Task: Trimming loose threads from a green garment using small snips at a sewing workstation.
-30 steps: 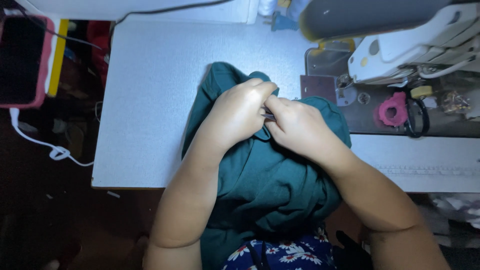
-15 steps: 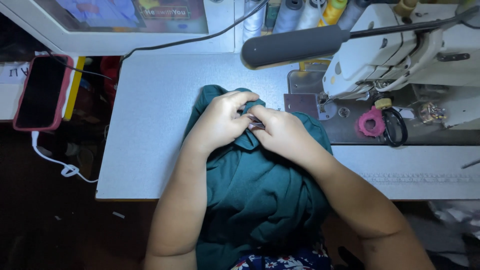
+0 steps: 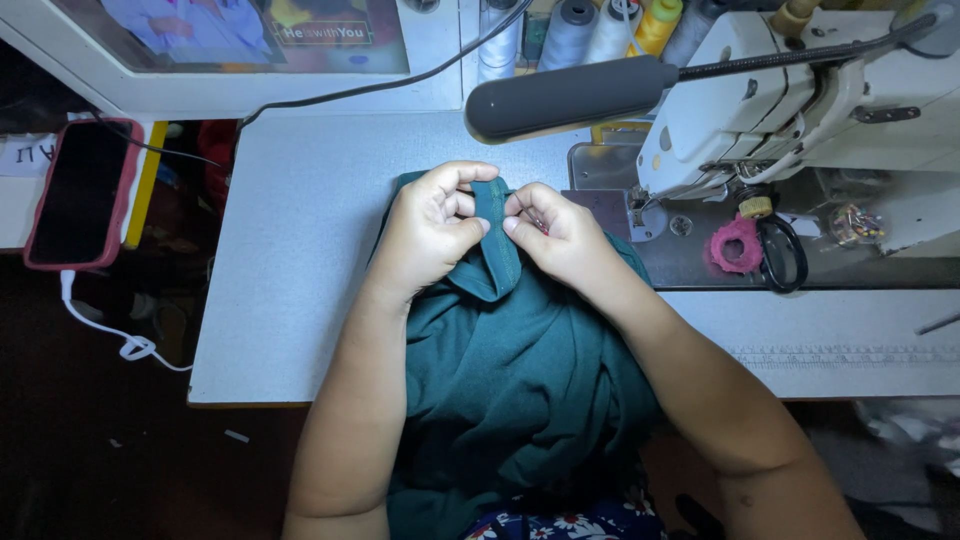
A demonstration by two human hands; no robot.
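A dark green garment (image 3: 510, 370) lies bunched on the grey sewing table (image 3: 290, 250) and hangs down into my lap. A narrow folded band of it (image 3: 493, 225) stands up between my hands. My left hand (image 3: 430, 230) pinches the band's left side with thumb and fingers. From the right, my right hand (image 3: 560, 235) pinches the same band with its fingertips. Both hands sit just left of the white sewing machine (image 3: 800, 110) and its needle area (image 3: 640, 205).
A grey lamp head (image 3: 570, 95) hangs over the table. Black scissors (image 3: 780, 255) and a pink pincushion (image 3: 735, 245) lie on the machine bed. Thread cones (image 3: 590, 25) stand at the back. A phone in a red case (image 3: 80, 190) lies on a side shelf, with a white cable (image 3: 110, 335) below it.
My hands have opened the bunched fabric and raised a narrow folded band between the fingertips. The view has tilted up, showing more of the machine and thread cones.
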